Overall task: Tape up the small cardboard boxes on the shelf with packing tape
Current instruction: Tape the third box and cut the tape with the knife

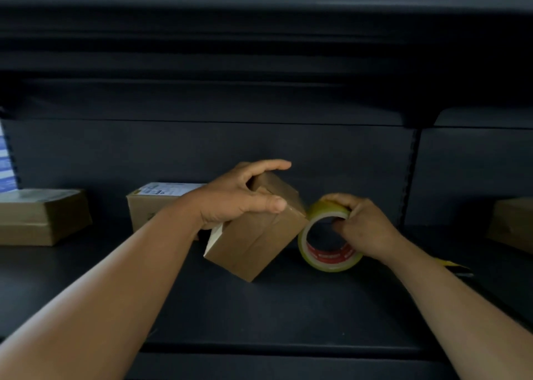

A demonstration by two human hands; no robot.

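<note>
A small brown cardboard box point(253, 241) is tilted on one edge above the dark shelf point(259, 307), at the centre of the view. My left hand point(239, 198) grips its top end, thumb along the near face and fingers over the far side. My right hand point(366, 226) holds a yellowish roll of packing tape point(326, 261) with a red-printed core, pressed against the box's right corner. A glossy strip of tape runs over the box.
A box with a white label point(153, 203) stands behind my left wrist. A flatter taped box point(40, 218) lies at the far left, and another box point(513, 224) at the right edge. A yellow and black object point(455, 267) lies behind my right forearm. An upper shelf hangs overhead.
</note>
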